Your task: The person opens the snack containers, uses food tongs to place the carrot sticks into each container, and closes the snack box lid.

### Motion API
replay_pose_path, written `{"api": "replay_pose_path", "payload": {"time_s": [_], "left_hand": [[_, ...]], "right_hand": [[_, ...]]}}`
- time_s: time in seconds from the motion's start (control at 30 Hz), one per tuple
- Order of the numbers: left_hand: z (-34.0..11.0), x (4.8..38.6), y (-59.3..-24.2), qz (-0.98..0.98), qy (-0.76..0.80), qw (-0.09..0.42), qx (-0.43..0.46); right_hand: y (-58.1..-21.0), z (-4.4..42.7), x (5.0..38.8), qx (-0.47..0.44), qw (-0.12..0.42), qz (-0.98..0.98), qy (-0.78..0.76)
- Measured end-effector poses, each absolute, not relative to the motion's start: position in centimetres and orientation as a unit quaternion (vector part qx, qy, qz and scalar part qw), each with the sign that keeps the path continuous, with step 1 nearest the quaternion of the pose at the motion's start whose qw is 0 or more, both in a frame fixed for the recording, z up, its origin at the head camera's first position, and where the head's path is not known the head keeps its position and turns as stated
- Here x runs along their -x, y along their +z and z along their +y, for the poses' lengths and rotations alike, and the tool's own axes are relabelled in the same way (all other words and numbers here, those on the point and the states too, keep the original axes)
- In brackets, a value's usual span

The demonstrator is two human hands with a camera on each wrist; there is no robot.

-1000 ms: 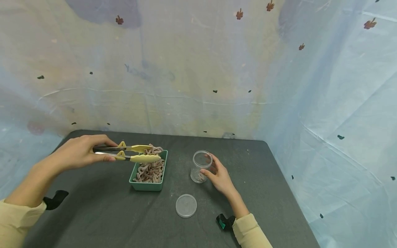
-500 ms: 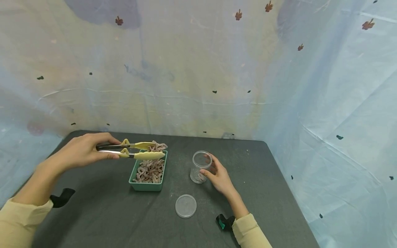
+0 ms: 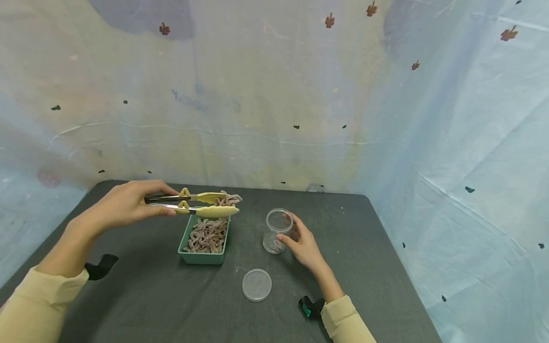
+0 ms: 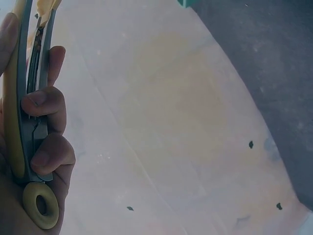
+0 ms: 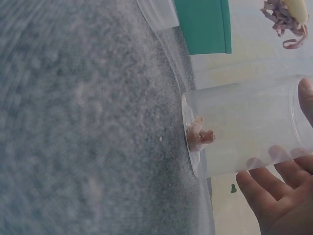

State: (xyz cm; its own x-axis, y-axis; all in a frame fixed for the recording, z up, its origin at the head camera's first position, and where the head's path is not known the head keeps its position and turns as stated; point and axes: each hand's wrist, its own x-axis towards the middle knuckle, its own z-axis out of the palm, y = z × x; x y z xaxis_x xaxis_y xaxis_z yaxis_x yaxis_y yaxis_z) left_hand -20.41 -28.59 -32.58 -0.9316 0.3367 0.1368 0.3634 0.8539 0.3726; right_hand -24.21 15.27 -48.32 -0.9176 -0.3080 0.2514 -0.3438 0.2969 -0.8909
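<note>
My left hand grips a pair of yellow-tipped tongs, held over the back of a green tray. Between the tong tips is a clump of brownish-grey strips, hanging loosely in the right wrist view. More such strips fill the tray. With thumb and fingers around its side, my right hand holds a clear plastic jar upright on the table. The jar has no lid on, and a small brownish piece lies at its bottom.
A clear round lid lies flat on the dark table, in front of the jar. Behind the table hangs a pale patterned sheet, which continues along the right side. Black straps show near the wrists.
My left hand has moved right and slightly up and away, carrying the tongs with the clump from over the tray towards the jar. The right hand and jar have stayed still.
</note>
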Motion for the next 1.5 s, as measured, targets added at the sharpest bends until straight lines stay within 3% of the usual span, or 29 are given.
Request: {"api": "replay_pose_path", "payload": {"time_s": [1.0,1.5], "left_hand": [[-21.7,23.9,-32.3,-0.929,-0.242,0.052,0.275],[-18.7,26.0,-34.3,-0.919,-0.262,0.033,0.292]], "right_hand": [[-48.5,15.1,24.3,-0.186,0.018,-0.809,0.557],[-48.4,15.1,24.2,-0.166,0.007,-0.827,0.537]]}}
